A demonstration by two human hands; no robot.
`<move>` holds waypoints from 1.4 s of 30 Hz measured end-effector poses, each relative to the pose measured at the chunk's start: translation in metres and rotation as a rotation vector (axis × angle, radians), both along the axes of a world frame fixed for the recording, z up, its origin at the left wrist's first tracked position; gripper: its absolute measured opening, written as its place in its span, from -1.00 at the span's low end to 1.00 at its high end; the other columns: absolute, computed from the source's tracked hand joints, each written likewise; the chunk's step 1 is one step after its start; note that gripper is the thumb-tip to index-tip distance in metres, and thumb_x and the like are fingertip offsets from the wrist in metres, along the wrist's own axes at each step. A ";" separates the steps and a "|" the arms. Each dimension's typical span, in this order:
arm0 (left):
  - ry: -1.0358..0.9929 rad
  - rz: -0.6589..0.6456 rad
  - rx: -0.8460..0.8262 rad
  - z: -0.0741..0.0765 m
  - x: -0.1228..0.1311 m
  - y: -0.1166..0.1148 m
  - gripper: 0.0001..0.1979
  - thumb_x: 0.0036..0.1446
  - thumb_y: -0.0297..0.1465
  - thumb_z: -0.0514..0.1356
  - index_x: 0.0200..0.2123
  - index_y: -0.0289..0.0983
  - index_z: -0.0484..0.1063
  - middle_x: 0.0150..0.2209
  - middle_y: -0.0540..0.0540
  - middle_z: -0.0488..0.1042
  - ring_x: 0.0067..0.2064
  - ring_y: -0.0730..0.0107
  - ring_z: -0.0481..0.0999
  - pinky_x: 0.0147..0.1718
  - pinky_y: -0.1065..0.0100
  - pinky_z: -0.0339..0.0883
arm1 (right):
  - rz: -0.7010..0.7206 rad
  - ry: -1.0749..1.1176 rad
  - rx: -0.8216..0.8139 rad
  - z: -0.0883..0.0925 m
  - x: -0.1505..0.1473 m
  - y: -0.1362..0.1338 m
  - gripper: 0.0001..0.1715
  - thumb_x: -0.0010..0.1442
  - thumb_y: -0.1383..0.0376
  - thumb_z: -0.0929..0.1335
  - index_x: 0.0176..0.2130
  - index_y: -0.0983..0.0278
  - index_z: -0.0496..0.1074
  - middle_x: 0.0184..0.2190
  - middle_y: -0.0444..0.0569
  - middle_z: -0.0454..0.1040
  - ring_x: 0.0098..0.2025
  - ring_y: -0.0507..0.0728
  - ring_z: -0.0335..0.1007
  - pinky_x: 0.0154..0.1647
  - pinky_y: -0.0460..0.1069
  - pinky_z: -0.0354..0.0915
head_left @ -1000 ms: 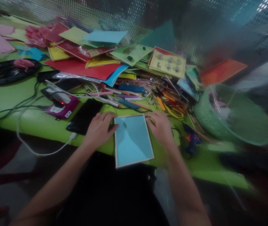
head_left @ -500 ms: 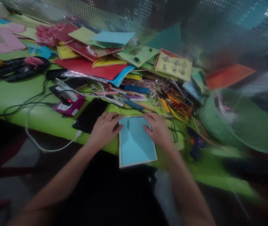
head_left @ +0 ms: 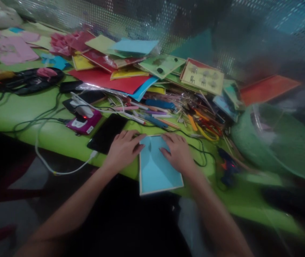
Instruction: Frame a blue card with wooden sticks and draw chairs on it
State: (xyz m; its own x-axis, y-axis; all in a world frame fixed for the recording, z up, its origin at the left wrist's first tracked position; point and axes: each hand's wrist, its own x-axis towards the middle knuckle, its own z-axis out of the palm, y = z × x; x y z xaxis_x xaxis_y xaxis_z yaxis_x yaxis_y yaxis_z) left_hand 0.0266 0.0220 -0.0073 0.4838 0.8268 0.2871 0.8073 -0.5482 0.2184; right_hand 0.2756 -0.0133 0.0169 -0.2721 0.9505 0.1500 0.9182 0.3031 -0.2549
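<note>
A light-blue rectangular card (head_left: 160, 173) with a pale border lies at the front edge of the table, its near end reaching past that edge. At its far left corner my left hand (head_left: 123, 148) grips the border, with thumb and forefinger tips on the blue face. On the far right corner, my right hand (head_left: 178, 151) holds the card, its thumb on the face and the other fingers bent along the far edge. Undersides of the fingers are hidden. A small dark mark or shadow shows near the card's top between the hands. Beside my left hand lies a black phone or tablet (head_left: 109, 132).
A purple power adapter (head_left: 85, 123) with cables stands at left. Behind the card are scattered pens, sticks and yellow-handled scissors (head_left: 207, 131), then piled coloured cards (head_left: 109, 80). To the right are a glue gun (head_left: 228, 166) with a red light and a green basin (head_left: 281, 142).
The whole view has shifted slightly, so everything appears a little lower and to the right. Both hands keep their places at the card's far corners.
</note>
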 end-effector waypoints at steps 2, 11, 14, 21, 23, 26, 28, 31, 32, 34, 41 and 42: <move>-0.010 -0.004 -0.007 -0.001 -0.001 0.000 -0.63 0.43 -0.25 0.17 0.21 -0.16 0.54 0.13 -0.25 0.56 0.10 -0.08 0.50 -0.02 0.00 0.40 | -0.028 0.024 0.042 0.003 0.008 -0.001 -0.53 0.41 0.23 0.37 0.25 0.28 0.48 0.23 0.20 0.55 0.24 0.38 0.43 0.26 0.26 0.28; -0.039 -0.027 -0.016 -0.003 -0.003 0.002 -0.64 0.48 -0.25 0.09 0.17 -0.22 0.55 0.09 -0.25 0.57 0.06 -0.05 0.50 -0.01 0.02 0.39 | -0.198 0.051 0.006 0.016 0.035 -0.004 -0.85 0.36 0.20 0.42 -0.23 0.21 0.58 -0.29 0.02 0.62 -0.20 0.25 0.48 -0.17 0.08 0.27; -0.034 -0.030 -0.008 -0.001 -0.002 0.000 -0.60 0.48 -0.27 0.08 0.25 -0.18 0.52 0.11 -0.26 0.56 0.06 -0.08 0.50 -0.05 -0.01 0.40 | -0.163 0.041 0.020 0.015 0.032 -0.003 -0.80 0.38 0.22 0.41 -0.07 0.23 0.61 -0.16 0.07 0.65 -0.08 0.29 0.51 -0.07 0.12 0.32; -0.032 -0.039 -0.028 0.002 -0.001 -0.003 -0.61 0.46 -0.29 0.11 0.24 -0.15 0.54 0.14 -0.26 0.56 0.10 -0.12 0.49 -0.03 -0.07 0.41 | 0.007 -0.022 -0.021 0.009 0.011 -0.002 -0.44 0.45 0.20 0.34 0.36 0.23 0.41 0.32 0.13 0.49 0.31 0.36 0.36 0.30 0.24 0.27; -0.035 -0.035 -0.037 0.002 -0.001 -0.004 -0.62 0.45 -0.29 0.13 0.24 -0.14 0.54 0.14 -0.25 0.56 0.10 -0.12 0.49 -0.04 -0.07 0.41 | 0.024 -0.054 -0.060 0.008 0.006 -0.002 -0.43 0.46 0.18 0.34 0.37 0.22 0.40 0.36 0.12 0.46 0.34 0.37 0.33 0.33 0.27 0.24; -0.043 -0.031 -0.049 0.003 -0.001 -0.004 -0.64 0.43 -0.30 0.16 0.21 -0.12 0.56 0.13 -0.24 0.57 0.10 -0.10 0.50 -0.04 -0.06 0.42 | 0.019 -0.082 -0.095 0.009 0.000 -0.002 -0.43 0.46 0.17 0.33 0.37 0.22 0.41 0.35 0.13 0.47 0.33 0.38 0.33 0.33 0.29 0.23; -0.047 -0.031 -0.057 0.004 -0.001 -0.003 -0.64 0.41 -0.32 0.18 0.20 -0.11 0.57 0.13 -0.23 0.58 0.10 -0.10 0.51 -0.04 -0.04 0.41 | 0.009 -0.085 -0.105 0.010 -0.001 -0.002 -0.43 0.46 0.16 0.33 0.36 0.24 0.41 0.35 0.13 0.47 0.33 0.39 0.33 0.33 0.29 0.23; -0.049 -0.029 -0.067 0.004 0.000 -0.003 -0.64 0.39 -0.31 0.21 0.20 -0.10 0.57 0.14 -0.22 0.58 0.11 -0.11 0.51 -0.04 -0.04 0.41 | 0.004 -0.077 -0.113 0.011 -0.003 -0.001 -0.43 0.46 0.15 0.34 0.35 0.27 0.43 0.34 0.15 0.48 0.33 0.39 0.34 0.34 0.28 0.21; -0.049 -0.028 -0.069 0.004 0.000 -0.003 -0.64 0.39 -0.31 0.21 0.20 -0.09 0.58 0.14 -0.22 0.58 0.11 -0.11 0.51 -0.04 -0.04 0.41 | 0.005 -0.073 -0.113 0.011 -0.004 -0.001 -0.43 0.45 0.15 0.34 0.35 0.28 0.43 0.34 0.15 0.48 0.33 0.38 0.35 0.34 0.28 0.21; -0.050 -0.027 -0.070 0.005 0.000 -0.003 -0.64 0.40 -0.30 0.20 0.20 -0.09 0.57 0.14 -0.21 0.58 0.11 -0.10 0.51 -0.03 -0.03 0.41 | 0.009 -0.062 -0.105 0.009 -0.003 -0.002 -0.43 0.45 0.16 0.34 0.34 0.30 0.43 0.34 0.16 0.49 0.34 0.38 0.35 0.35 0.27 0.22; -0.096 -0.014 -0.046 0.003 -0.004 -0.003 -0.59 0.48 -0.27 0.07 0.27 -0.22 0.50 0.12 -0.29 0.58 0.08 -0.06 0.52 -0.01 -0.03 0.42 | -0.075 -0.002 0.043 0.008 0.015 -0.003 -0.45 0.49 0.19 0.27 0.36 0.24 0.41 0.32 0.14 0.50 0.32 0.35 0.37 0.32 0.26 0.22; -0.104 -0.018 -0.043 0.002 -0.005 -0.003 -0.60 0.49 -0.27 0.06 0.25 -0.22 0.51 0.12 -0.28 0.58 0.08 -0.06 0.52 0.00 -0.02 0.43 | -0.110 0.011 0.063 0.009 0.017 -0.003 -0.49 0.50 0.20 0.26 0.33 0.22 0.44 0.27 0.13 0.54 0.29 0.34 0.40 0.30 0.25 0.24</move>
State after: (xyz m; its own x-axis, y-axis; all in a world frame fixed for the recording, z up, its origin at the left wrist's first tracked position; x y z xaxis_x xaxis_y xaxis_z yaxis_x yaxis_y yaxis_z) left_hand 0.0216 0.0193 -0.0050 0.4679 0.8310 0.3008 0.7694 -0.5505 0.3240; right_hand 0.2930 -0.0164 0.0257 -0.1645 0.9631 0.2130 0.9440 0.2163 -0.2492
